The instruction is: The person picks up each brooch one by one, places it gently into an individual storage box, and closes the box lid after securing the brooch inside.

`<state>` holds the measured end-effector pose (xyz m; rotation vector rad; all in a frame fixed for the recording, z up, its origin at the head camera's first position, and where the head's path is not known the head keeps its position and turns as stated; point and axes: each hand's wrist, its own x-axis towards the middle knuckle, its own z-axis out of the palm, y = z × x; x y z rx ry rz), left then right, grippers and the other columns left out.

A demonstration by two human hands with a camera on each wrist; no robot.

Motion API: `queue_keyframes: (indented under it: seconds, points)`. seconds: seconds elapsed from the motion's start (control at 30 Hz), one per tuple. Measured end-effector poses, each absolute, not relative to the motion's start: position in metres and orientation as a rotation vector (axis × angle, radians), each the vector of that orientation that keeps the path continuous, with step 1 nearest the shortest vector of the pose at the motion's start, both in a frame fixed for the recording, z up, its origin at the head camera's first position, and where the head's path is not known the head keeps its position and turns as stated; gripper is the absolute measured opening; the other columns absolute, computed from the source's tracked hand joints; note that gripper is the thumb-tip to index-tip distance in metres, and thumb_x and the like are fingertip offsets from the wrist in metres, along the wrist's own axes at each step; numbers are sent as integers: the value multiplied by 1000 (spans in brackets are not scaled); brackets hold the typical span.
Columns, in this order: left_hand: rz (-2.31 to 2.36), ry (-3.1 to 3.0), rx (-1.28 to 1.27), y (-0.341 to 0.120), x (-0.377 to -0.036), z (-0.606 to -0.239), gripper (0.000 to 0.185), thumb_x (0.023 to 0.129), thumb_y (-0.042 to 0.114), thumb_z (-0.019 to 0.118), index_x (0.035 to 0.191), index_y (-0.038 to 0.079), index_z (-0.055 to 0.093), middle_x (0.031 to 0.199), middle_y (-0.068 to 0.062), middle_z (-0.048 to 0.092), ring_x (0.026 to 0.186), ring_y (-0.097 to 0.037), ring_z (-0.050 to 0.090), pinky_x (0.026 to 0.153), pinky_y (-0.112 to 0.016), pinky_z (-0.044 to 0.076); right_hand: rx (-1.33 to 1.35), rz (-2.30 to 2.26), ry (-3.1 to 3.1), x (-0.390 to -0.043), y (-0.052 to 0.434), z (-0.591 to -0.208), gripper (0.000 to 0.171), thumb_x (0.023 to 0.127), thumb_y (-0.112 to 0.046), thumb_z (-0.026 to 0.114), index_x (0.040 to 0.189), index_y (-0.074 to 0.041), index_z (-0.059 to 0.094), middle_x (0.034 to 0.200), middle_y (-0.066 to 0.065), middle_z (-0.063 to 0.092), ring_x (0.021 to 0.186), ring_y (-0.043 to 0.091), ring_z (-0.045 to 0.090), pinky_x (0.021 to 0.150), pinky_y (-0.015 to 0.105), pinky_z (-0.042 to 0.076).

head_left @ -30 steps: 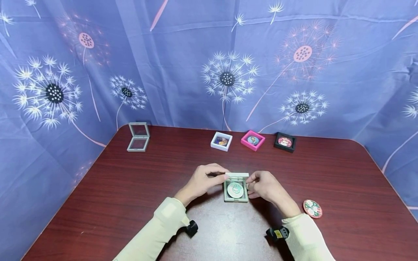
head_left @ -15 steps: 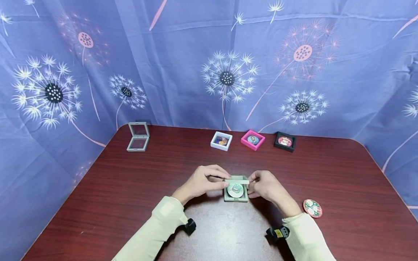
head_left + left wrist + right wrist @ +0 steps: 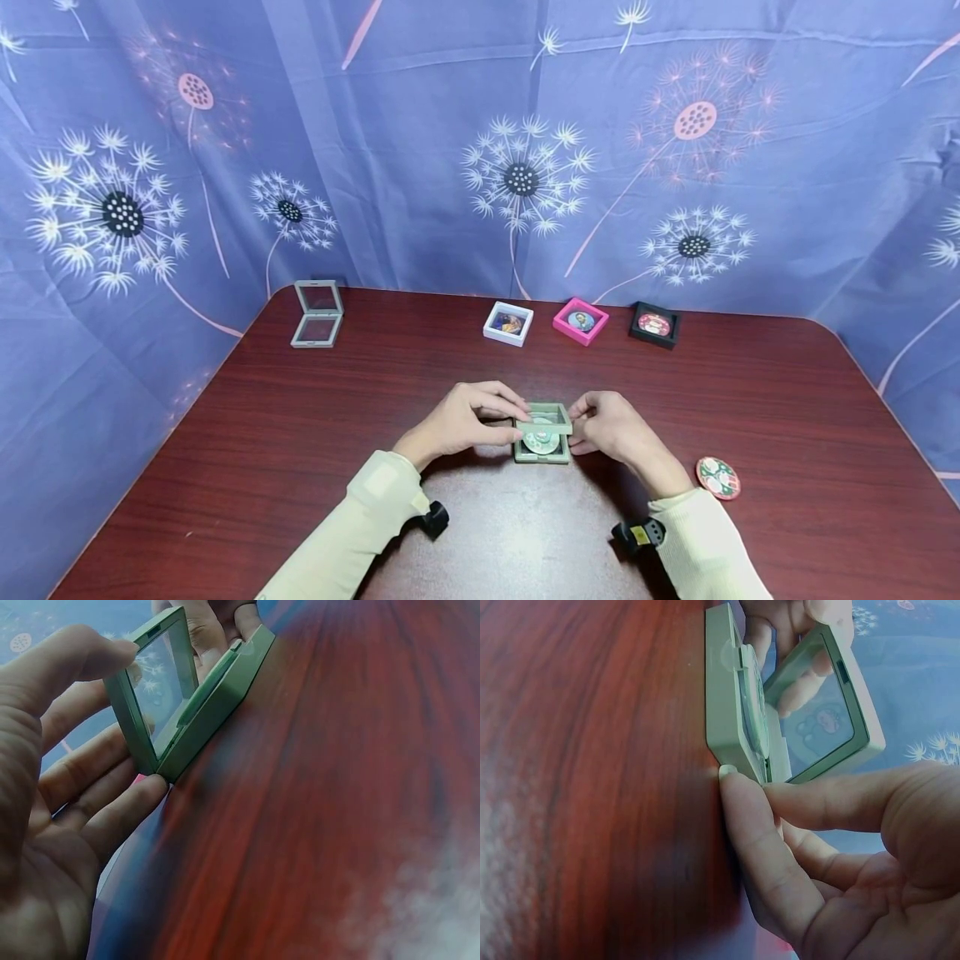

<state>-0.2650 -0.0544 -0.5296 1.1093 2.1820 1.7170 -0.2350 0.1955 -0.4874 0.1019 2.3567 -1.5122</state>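
A small green hinged case lies on the table before me with a round pale badge in its base. Its clear-windowed lid is tilted partway down over the base. My left hand pinches the lid's left edge, its other fingers against the base corner; the left wrist view shows the lid under my fingertip. My right hand grips the case's right side. In the right wrist view a fingertip presses the base beside the lid.
An open grey case stands at the far left of the dark wood table. White, pink and black cases with badges line the far edge. A red-green round badge lies at the right. A blue curtain hangs behind.
The green lid has swung from upright down toward the base, partly covering the badge. Both hands stay at the case's sides.
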Motion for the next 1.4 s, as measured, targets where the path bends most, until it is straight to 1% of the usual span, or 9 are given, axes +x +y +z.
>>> queue_keyframes:
  seconds: [0.23, 0.43, 0.73, 0.9, 1.1, 1.4]
  points:
    - [1658, 2220, 1132, -56, -264, -529, 21, 88, 11, 88, 109, 12, 86, 117, 1, 76, 113, -14, 69, 102, -34, 56, 97, -1516, 2341, -235, 196, -486, 18, 89, 21, 52, 106, 17, 60, 86, 19, 60, 71, 26, 72, 68, 40, 66]
    - [1608, 2241, 1155, -56, -264, -528, 22, 87, 13, 89, 109, 14, 86, 118, 3, 75, 115, -14, 68, 102, -34, 56, 99, -1510, 2336, -236, 197, -487, 19, 89, 22, 53, 105, 17, 60, 85, 18, 60, 71, 27, 72, 68, 40, 66]
    - [1571, 2260, 1194, -56, -263, -527, 22, 86, 14, 91, 107, 14, 86, 117, 0, 75, 113, -14, 68, 97, -31, 57, 91, -1516, 2334, -235, 197, -486, 20, 88, 23, 52, 106, 17, 61, 87, 18, 59, 71, 27, 72, 69, 41, 66]
    - [1550, 2271, 1214, -56, -264, -528, 22, 85, 13, 91, 106, 14, 87, 116, 0, 76, 112, -15, 68, 95, -30, 57, 96, -1512, 2334, -235, 197, -485, 19, 89, 22, 53, 106, 17, 61, 87, 19, 59, 71, 27, 72, 69, 41, 66]
    - [1516, 2294, 1247, -55, -264, -527, 23, 83, 10, 92, 105, 14, 87, 116, 2, 76, 114, -12, 67, 96, -29, 57, 97, -1512, 2334, -235, 197, -485, 18, 90, 21, 53, 106, 17, 60, 87, 18, 58, 70, 26, 71, 69, 41, 66]
    - [1471, 2321, 1260, -55, -263, -525, 23, 81, 8, 92, 103, 12, 87, 116, 1, 75, 117, -10, 65, 100, -29, 55, 96, -1500, 2332, -235, 197, -485, 16, 92, 18, 54, 106, 17, 60, 88, 19, 60, 72, 27, 72, 70, 42, 66]
